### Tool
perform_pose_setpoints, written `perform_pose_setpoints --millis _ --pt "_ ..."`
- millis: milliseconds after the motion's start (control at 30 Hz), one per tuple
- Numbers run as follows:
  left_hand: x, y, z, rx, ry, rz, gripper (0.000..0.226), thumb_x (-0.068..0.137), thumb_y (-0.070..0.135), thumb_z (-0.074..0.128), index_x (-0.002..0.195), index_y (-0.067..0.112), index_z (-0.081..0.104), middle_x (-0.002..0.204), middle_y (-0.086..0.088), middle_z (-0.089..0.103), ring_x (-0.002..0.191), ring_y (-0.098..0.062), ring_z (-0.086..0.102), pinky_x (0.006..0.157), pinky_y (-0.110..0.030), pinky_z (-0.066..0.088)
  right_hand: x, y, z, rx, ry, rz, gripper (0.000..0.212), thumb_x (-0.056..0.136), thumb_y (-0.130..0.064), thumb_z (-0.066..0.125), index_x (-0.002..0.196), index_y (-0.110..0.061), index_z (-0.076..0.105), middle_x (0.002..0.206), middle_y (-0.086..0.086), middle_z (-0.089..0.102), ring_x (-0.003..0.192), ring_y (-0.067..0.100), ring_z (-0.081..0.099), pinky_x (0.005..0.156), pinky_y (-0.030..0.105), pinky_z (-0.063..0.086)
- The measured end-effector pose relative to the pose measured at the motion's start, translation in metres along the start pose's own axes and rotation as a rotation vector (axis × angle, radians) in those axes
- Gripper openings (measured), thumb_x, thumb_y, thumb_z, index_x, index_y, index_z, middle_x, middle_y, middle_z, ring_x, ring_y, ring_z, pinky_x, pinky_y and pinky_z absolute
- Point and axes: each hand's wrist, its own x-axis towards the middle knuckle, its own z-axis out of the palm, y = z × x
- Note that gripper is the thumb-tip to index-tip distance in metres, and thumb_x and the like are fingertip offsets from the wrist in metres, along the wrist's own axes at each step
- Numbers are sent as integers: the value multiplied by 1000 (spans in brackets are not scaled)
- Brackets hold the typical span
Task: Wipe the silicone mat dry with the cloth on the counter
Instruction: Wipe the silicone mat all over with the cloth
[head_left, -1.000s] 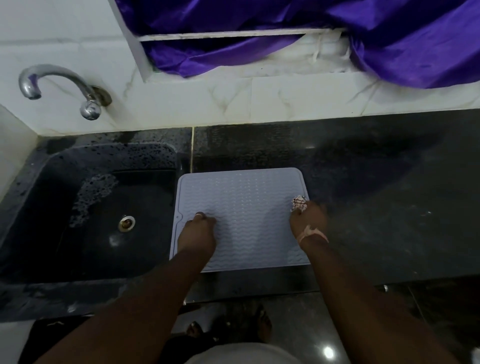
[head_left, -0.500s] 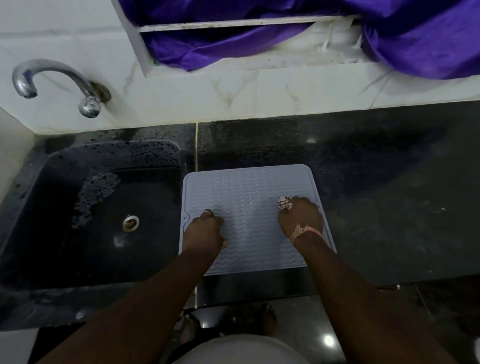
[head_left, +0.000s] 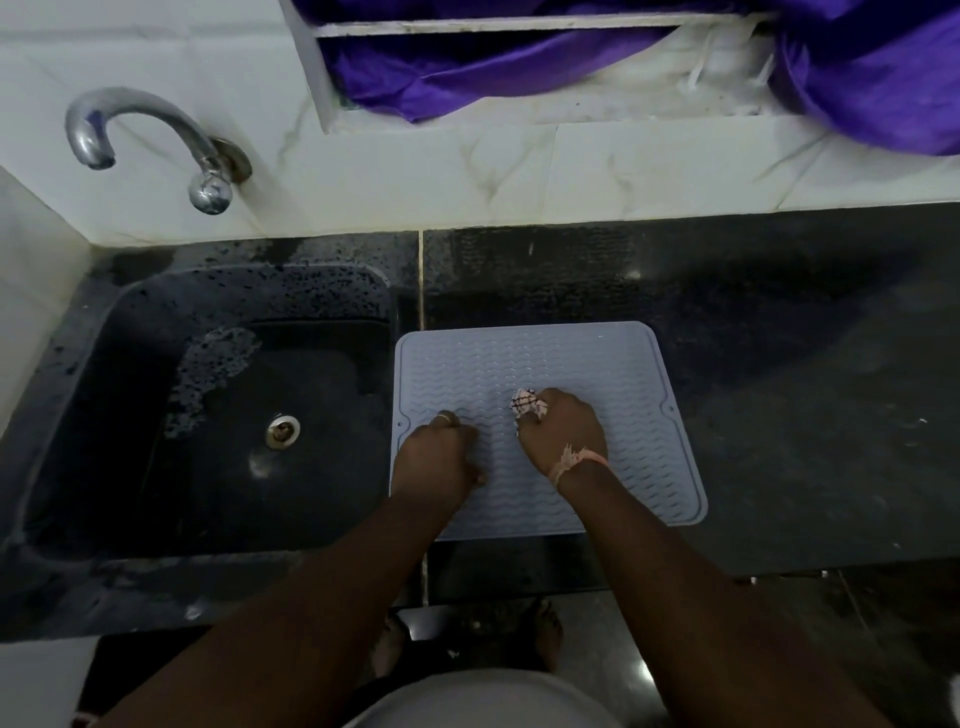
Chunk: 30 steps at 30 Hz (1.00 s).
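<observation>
A pale blue silicone mat (head_left: 561, 364) with a wavy ribbed surface lies flat on the dark counter, just right of the sink. My right hand (head_left: 563, 428) is over the mat's middle and grips a small bunched checked cloth (head_left: 525, 403), which pokes out past the knuckles and touches the mat. My left hand (head_left: 439, 457) rests on the mat's left part with its fingers curled under, a ring showing on one finger. Whether it holds anything cannot be seen.
A dark stone sink (head_left: 218, 415) with a drain (head_left: 283, 431) and wet patches lies left of the mat. A chrome tap (head_left: 150, 140) juts from the white tiled wall. Purple fabric (head_left: 857, 78) hangs at the window ledge. Dark counter (head_left: 805, 389) stretches right.
My right hand has slid the cloth leftward across the mat, from its right edge to the middle. The left hand has stayed on the mat's left part.
</observation>
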Motion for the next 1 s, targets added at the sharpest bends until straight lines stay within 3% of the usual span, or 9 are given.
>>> perform_pose_setpoints --millis 200,300,400,533,700,800,933,1000 --pt "-12 -19 -4 -91 46 -5 42 86 13 66 126 22 65 129 2 62 115 -20 60 97 -31 49 3 -14 10 66 -75 13 18 89 -28 56 91 -16 69 87 -1 68 80 16 63 66 25 46" --pt "-21 -28 -4 16 150 -127 58 83 29 75 136 23 55 141 -1 51 127 -24 48 104 -38 44 0 -21 21 71 -90 -22 22 90 -28 55 99 -15 71 93 -1 70 83 16 64 71 26 51" --pt "-21 -32 -6 -128 104 -333 72 77 41 79 137 16 48 140 -9 46 125 -28 49 101 -43 49 -2 -27 31 79 -76 -45 22 89 -28 56 100 -14 70 94 0 69 82 13 61 70 23 44" --pt "-19 -33 -8 -151 86 -337 69 75 44 80 131 15 53 135 -8 48 122 -26 50 96 -45 51 -6 -40 43 84 -73 -79 16 88 -26 57 92 -16 69 86 -3 65 82 16 62 67 21 37" --pt "-22 -39 -7 -141 147 -271 45 82 28 73 123 16 58 130 -7 50 117 -24 53 95 -41 52 -15 -67 64 88 -132 -135 29 88 -27 59 112 -15 69 105 2 69 97 18 63 79 22 44" --pt "-23 -41 -8 -172 192 -258 33 87 19 66 119 15 60 122 -7 54 110 -25 55 92 -40 51 -19 -84 74 166 -191 -141 27 89 -29 59 111 -19 71 104 -2 71 94 14 64 81 21 45" --pt "-24 -41 -10 -225 223 -270 39 87 20 69 123 12 57 122 -8 56 109 -24 56 92 -38 51 -11 -93 74 442 -340 44 15 90 -36 64 86 -25 75 82 -14 74 76 2 66 66 14 47" --pt "-26 -41 -11 -224 219 -265 43 86 27 71 124 15 57 123 -7 56 109 -23 57 92 -37 51 -4 -90 66 730 -458 270 8 85 -30 71 85 -24 77 80 -7 77 78 12 73 64 21 56"
